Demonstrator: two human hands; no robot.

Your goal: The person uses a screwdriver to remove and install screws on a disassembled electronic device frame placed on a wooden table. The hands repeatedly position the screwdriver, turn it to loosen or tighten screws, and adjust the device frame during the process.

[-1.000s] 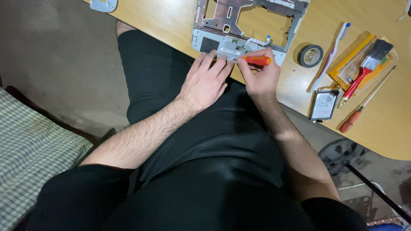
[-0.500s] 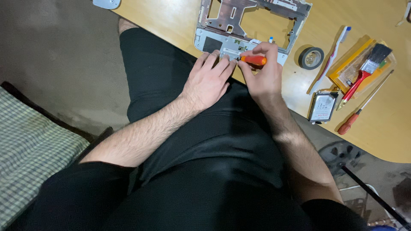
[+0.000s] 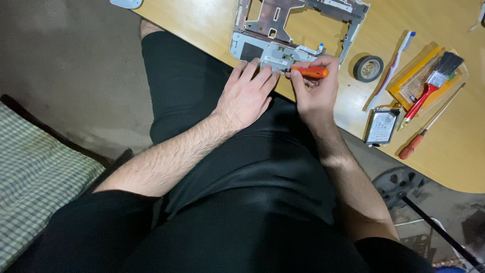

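A: From the head camera, what is each hand on?

B: The right hand (image 3: 314,91) is closed around a small orange-handled screwdriver (image 3: 309,72), held nearly flat with its tip pointing toward nine o'clock at the near edge of the metal laptop frame (image 3: 283,30). The left hand (image 3: 247,93) lies palm down, fingers spread and pressing on that same edge. It pins the frame but has nothing gripped.

A: Where is the frame relative to the grip?

B: At twelve o'clock from both hands, flat on the wooden table (image 3: 202,20), its near rim right at the table edge above the lap. The screwdriver tip meets it just beside the left fingertips (image 3: 262,68).

A: What could go wrong?

B: I'd judge the tip could slip out of the screw and jab the left fingers, since they sit so close. A loosened screw could also drop off the edge into the lap.

A: Anything else nearby?

B: At three o'clock lie a tape roll (image 3: 367,67), a toothbrush (image 3: 391,65), a paintbrush (image 3: 429,86), a hard drive (image 3: 381,126) and a longer red-handled screwdriver (image 3: 429,129), all well apart from the hands.
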